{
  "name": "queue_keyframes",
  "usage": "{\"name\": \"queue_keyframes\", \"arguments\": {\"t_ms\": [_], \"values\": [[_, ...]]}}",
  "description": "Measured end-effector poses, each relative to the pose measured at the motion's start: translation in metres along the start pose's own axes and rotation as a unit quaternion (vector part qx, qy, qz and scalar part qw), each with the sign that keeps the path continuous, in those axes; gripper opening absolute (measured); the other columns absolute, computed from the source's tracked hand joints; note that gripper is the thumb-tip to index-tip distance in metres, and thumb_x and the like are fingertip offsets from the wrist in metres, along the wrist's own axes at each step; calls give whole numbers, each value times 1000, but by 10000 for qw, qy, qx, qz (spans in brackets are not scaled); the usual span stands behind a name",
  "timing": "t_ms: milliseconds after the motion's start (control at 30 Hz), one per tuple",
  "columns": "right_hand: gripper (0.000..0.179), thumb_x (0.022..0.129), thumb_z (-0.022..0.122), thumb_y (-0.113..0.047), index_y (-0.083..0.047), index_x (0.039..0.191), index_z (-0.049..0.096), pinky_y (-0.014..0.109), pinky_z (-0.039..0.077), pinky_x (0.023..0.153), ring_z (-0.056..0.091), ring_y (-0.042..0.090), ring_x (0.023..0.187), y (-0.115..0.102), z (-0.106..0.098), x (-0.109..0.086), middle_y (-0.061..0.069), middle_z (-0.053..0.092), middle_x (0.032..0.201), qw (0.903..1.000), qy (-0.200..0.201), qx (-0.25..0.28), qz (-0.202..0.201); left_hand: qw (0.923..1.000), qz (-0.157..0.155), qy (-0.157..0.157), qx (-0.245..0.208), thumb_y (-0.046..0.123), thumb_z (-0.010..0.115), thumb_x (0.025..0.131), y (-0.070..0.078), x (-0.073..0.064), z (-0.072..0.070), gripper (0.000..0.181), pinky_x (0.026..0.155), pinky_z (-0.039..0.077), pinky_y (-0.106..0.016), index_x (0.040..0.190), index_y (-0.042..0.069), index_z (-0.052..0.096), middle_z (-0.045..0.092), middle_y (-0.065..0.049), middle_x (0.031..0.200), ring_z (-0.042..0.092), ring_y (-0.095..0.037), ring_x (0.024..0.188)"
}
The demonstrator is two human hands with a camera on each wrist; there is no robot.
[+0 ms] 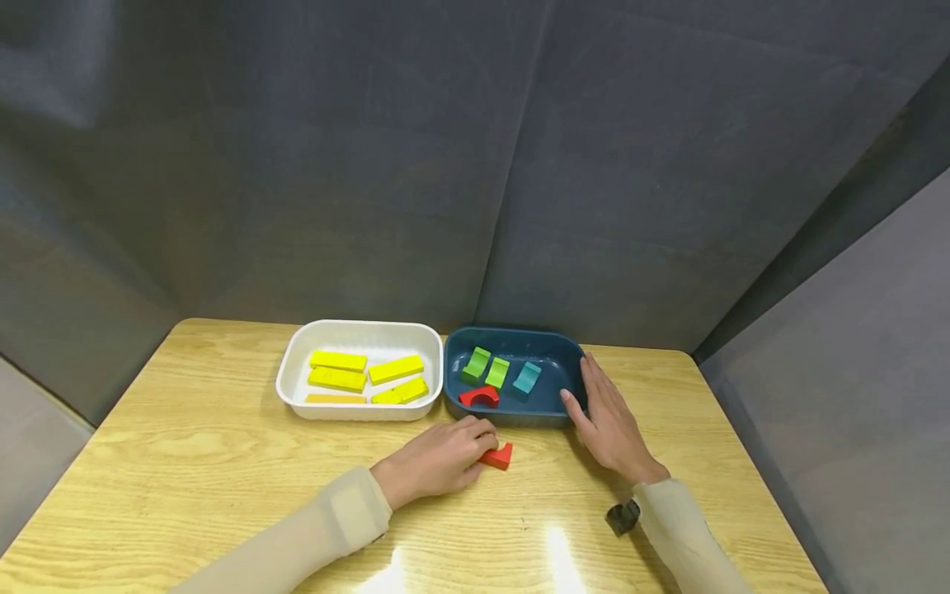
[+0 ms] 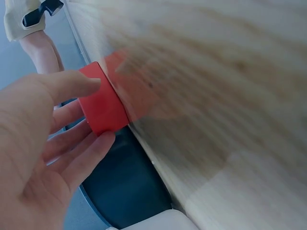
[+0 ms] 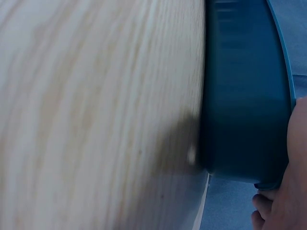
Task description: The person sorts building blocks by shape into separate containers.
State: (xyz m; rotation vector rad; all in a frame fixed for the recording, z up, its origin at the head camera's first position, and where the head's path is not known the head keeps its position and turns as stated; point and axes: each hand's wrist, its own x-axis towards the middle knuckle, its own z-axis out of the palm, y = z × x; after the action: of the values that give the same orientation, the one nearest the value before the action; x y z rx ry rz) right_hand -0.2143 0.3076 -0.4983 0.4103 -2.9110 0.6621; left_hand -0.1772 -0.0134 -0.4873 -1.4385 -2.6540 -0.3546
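My left hand [image 1: 444, 459] pinches a red arch block [image 1: 499, 456] at the tabletop, just in front of the dark blue tray [image 1: 545, 419]. In the left wrist view, the thumb and fingers touch the flat sides of this red block [image 2: 103, 103]. My right hand [image 1: 612, 421] rests at the tray's right front corner, its fingers straight along the outside and the thumb over the rim. Inside the tray lie another red arch block [image 1: 478, 396], two green curved blocks [image 1: 476, 365] and a teal one [image 1: 527, 379]. The right wrist view shows mainly the tray's outer wall [image 3: 249, 96].
A white tray [image 1: 285, 388] holding several yellow bar blocks [image 1: 337, 379] and an orange-yellow one [image 1: 336, 399] stands against the blue tray's left side. Both trays sit near the back edge of the wooden table [image 1: 185, 462], before a dark curtain [image 1: 371, 181].
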Motion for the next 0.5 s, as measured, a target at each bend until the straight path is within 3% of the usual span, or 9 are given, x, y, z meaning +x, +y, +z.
{"name": "queue_keyframes", "arguments": {"t_ms": [500], "values": [[81, 115, 40, -53, -3, 172, 11, 64, 17, 129, 13, 39, 165, 0, 1, 0, 11, 5, 181, 10000, 36, -44, -5, 10000, 4, 39, -6, 18, 76, 101, 1, 0, -5, 25, 91, 59, -24, 126, 14, 76, 72, 2, 119, 65, -14, 109]]}}
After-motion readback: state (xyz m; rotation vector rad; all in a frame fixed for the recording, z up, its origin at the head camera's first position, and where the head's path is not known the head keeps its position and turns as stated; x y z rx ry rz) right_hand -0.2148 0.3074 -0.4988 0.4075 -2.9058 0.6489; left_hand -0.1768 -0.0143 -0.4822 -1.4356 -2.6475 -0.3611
